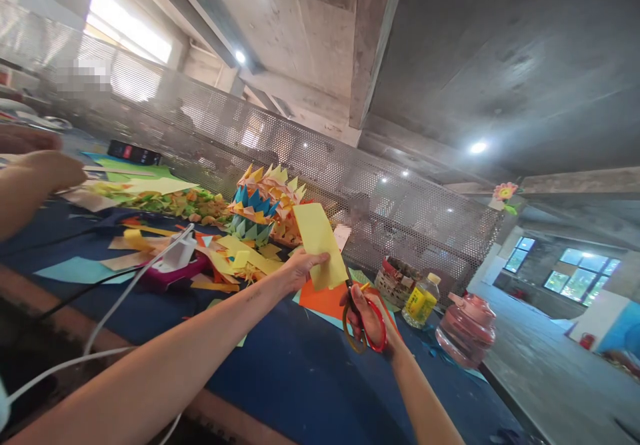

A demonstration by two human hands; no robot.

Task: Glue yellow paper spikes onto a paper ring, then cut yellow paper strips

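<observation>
My left hand (304,266) pinches the lower left edge of a yellow paper sheet (318,235), held up above the table. In my right hand (369,315) is a pair of scissors (383,338) with red and dark yellow handle loops. Their blades point up at the sheet's lower right edge and are partly hidden, so I cannot tell how far apart they are. Below the sheet, an orange paper (320,300) lies over light blue paper on the dark blue tabletop (300,372).
Folded paper pieces (255,208) stand behind the hands, near a perforated screen (400,225). A power strip (175,270) with cables and paper scraps lies left. At right are a basket (397,282), a yellow-labelled bottle (421,302) and a pink jug (466,330). Another person's hand (55,168) is far left.
</observation>
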